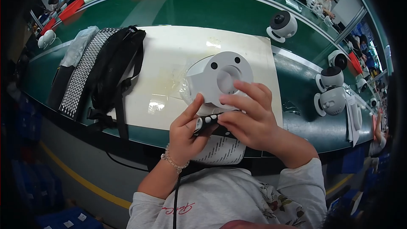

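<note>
My left hand [186, 129] is closed round a black strip with white round spots [207, 121], held just over the table's near edge. The thumb and a finger of my right hand [252, 116] pinch the strip's right end, while its other fingers reach over a white device [199, 85]. The device lies with its round base facing up. Two black round pads [214, 65] sit near the base's far rim, and a round recess is in its middle. My fingers hide the near part of the base. A printed white sheet [222, 150] hangs below the strip.
A cream board [165, 51] covers part of the green table. On its left lie a black strapped bag [121, 65] and a long black piece with white dots [87, 72]. White round cameras [283, 24] stand at the back right and right [332, 101]. People work farther off.
</note>
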A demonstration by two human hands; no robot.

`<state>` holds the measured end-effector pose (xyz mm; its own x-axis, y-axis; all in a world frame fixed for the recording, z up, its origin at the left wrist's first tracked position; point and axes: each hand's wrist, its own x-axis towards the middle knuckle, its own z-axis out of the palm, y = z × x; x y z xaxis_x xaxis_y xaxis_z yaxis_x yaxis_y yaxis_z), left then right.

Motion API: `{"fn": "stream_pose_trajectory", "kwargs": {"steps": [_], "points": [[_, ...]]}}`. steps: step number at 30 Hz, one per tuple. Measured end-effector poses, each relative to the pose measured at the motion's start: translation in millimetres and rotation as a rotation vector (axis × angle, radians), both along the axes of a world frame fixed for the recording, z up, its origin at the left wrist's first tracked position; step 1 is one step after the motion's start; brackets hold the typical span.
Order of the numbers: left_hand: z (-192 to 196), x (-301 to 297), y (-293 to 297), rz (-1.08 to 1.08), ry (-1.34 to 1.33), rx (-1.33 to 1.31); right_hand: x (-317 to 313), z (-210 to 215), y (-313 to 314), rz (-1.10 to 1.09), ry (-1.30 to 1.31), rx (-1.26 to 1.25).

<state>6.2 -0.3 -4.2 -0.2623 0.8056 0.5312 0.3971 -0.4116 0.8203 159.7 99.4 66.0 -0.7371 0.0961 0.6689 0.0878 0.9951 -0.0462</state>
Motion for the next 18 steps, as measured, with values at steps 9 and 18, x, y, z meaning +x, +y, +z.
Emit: {"fn": "stream_pose_trajectory", "kwargs": {"steps": [9,18], "points": [[1,-1,2,0.022,0.061,0.047,17,-4,26,-0.172,0.045,-0.618],[1,0,3,0.048,0.085,0.069,33,-17,26,-0.286,-0.004,-0.04]]}}
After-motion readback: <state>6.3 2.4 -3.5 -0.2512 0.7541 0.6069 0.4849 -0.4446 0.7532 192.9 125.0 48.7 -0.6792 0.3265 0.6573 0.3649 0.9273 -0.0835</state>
